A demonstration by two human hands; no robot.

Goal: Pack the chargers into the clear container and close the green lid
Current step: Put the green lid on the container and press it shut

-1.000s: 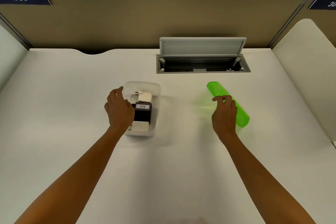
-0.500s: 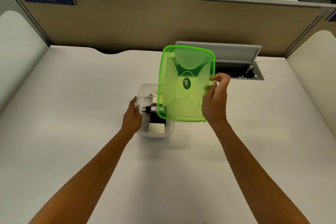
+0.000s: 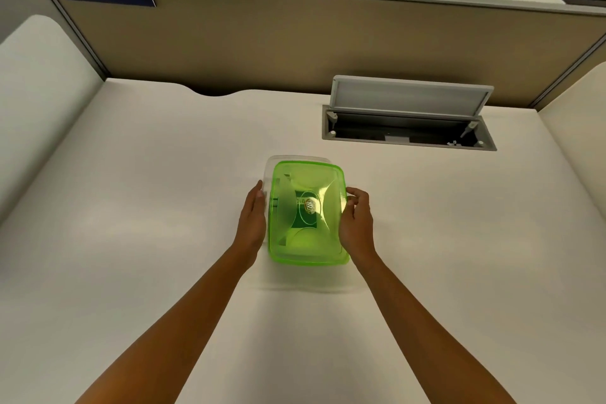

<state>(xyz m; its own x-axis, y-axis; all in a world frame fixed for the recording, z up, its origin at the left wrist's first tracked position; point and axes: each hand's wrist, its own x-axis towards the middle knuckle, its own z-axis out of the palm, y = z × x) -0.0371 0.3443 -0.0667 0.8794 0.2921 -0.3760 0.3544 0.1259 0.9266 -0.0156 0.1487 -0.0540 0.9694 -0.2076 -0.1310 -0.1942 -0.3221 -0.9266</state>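
The translucent green lid (image 3: 307, 214) lies over the clear container (image 3: 296, 159), whose far rim and left wall still show beyond the lid's edge, so the lid sits slightly offset toward me. Through the lid I make out the dark charger with its white label (image 3: 303, 210); the white chargers are only faint shapes. My right hand (image 3: 356, 220) grips the lid's right edge with thumb and fingers. My left hand (image 3: 253, 219) lies flat against the container's left wall, fingers straight.
The white desk (image 3: 147, 207) runs out on all sides of the container. An open cable hatch (image 3: 408, 128) with a raised grey flap sits at the back right. Beige partitions (image 3: 262, 43) close off the back, with white side panels (image 3: 39, 102) on both flanks.
My right hand picked the green lid up from the desk at the right, carried it leftward and lowered it onto the container. My left hand stayed at the container's left wall.
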